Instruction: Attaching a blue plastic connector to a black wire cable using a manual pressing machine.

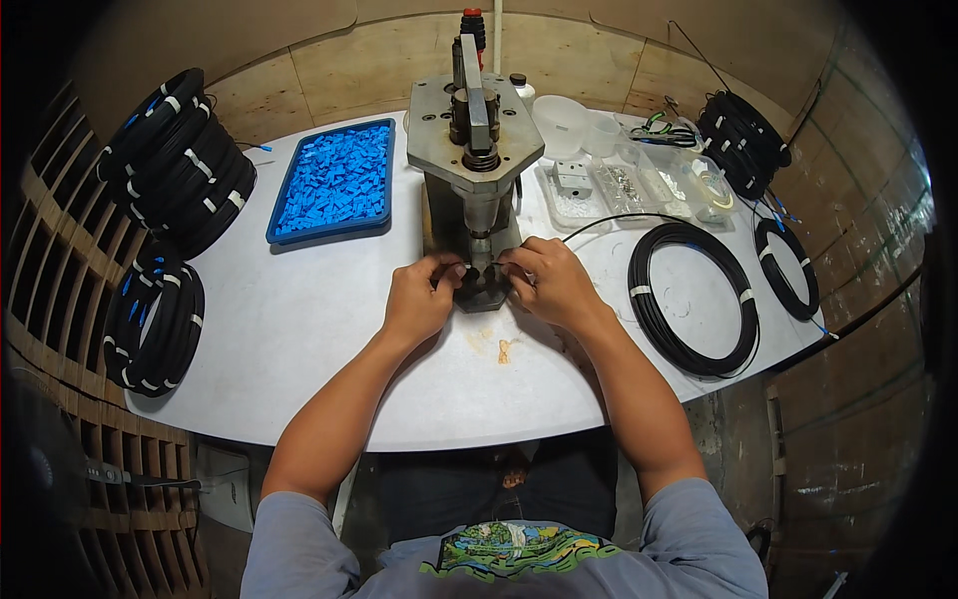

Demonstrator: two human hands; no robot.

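A metal hand press [434,150] stands upright in the middle of the white table, its ram coming down between my two hands. My left hand [420,299] is closed in a pinch at the left side of the press's lower die [483,290]; what its fingertips hold, if anything, is too small and dark to make out. On the other side of the die, my right hand [551,285] pinches the end of a black cable [621,217]. That cable arcs back over the table to a black cable coil [644,309] tied with white bands.
At the left, a blue tray [274,238] holds many small blue connector pieces, beside stacked black coils [185,170] and another coil [185,344]. Clear containers [569,210] with small parts stand behind right, near more coils [743,145]. A tan scrap [504,351] lies in front of the press.
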